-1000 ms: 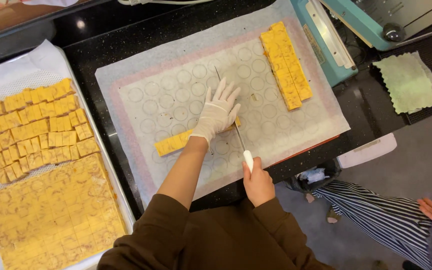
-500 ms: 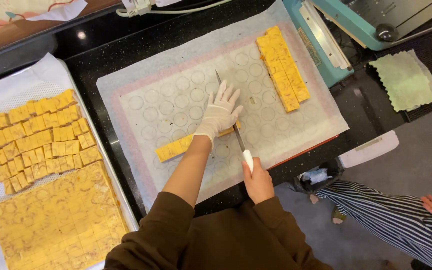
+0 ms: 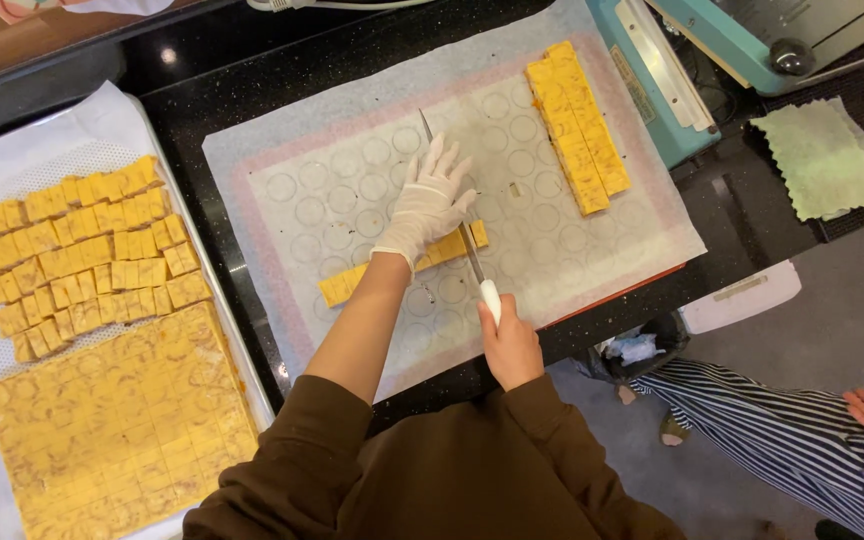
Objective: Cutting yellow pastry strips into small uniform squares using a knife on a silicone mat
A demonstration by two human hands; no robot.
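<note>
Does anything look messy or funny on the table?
Mostly tidy. The cut yellow squares on the left tray sit in crooked, uneven rows, unlike the neat stack of yellow pieces at the mat's far right. Only the left hand wears a glove; the right hand, holding the knife, is bare.

A: What does the left hand [image 3: 430, 205] cover?

B: The middle of the yellow strip [image 3: 402, 265] and part of the knife [image 3: 462, 235] blade.

A: What is cut off?

B: The uncut slab [image 3: 117, 420] at the bottom edge; the teal machine [image 3: 752, 40] at the top.
</note>
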